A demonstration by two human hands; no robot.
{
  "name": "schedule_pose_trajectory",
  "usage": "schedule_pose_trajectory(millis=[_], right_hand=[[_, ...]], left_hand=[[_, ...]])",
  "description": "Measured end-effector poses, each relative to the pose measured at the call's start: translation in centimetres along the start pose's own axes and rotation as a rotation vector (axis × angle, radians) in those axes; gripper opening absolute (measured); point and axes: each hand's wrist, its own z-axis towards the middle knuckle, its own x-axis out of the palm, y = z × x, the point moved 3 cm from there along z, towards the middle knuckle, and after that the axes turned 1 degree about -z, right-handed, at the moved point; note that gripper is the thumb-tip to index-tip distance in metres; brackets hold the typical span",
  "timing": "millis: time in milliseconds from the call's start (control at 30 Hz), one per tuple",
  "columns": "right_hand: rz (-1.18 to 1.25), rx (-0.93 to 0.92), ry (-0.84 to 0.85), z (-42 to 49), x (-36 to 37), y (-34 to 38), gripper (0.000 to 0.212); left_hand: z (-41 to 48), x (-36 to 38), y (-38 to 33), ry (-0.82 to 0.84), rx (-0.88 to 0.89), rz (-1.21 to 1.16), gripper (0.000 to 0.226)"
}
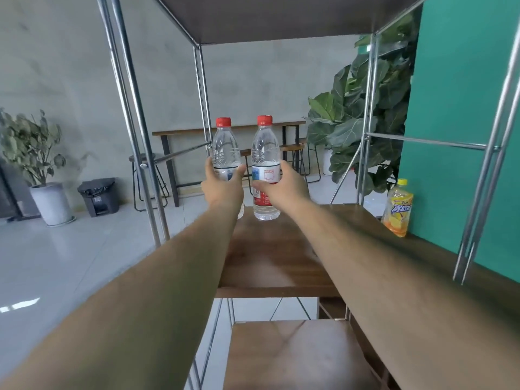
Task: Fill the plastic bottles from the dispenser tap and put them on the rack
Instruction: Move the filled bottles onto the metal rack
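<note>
Two clear plastic bottles with red caps stand upright side by side at the far end of the rack's wooden shelf [270,257]. My left hand [223,185] grips the left bottle [225,147] around its middle. My right hand [284,185] grips the right bottle [265,153] at its red and white label. Both bottles look filled with clear water. The right bottle's base rests on the shelf; the left bottle's base is hidden behind my left hand and wrist. No dispenser tap is in view.
A yellow drink bottle [398,208] stands at the shelf's right side by the green wall [461,108]. Chrome rack posts [132,130] frame the shelf, with a lower shelf [292,356] below. Behind are a plant [363,114], a table with stools and a bin [100,197].
</note>
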Motion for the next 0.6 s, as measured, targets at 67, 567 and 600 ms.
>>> schedule_pose_trajectory(millis=[67,567,600], right_hand=[[0.004,-0.001,-0.001,0.0,0.2,-0.1,0.053],[-0.541,-0.391,-0.124,-10.5,-8.5,4.3,0.057],[-0.593,-0.412,-0.154,-12.0,-10.0,4.6,0.056]], left_hand=[[0.1,0.1,0.3,-0.006,0.003,0.033,0.087],[-9.7,-0.9,-4.7,0.039,0.671,0.355,0.047],[-11.6,-0.6,-5.6,0.066,0.745,0.339,0.041]])
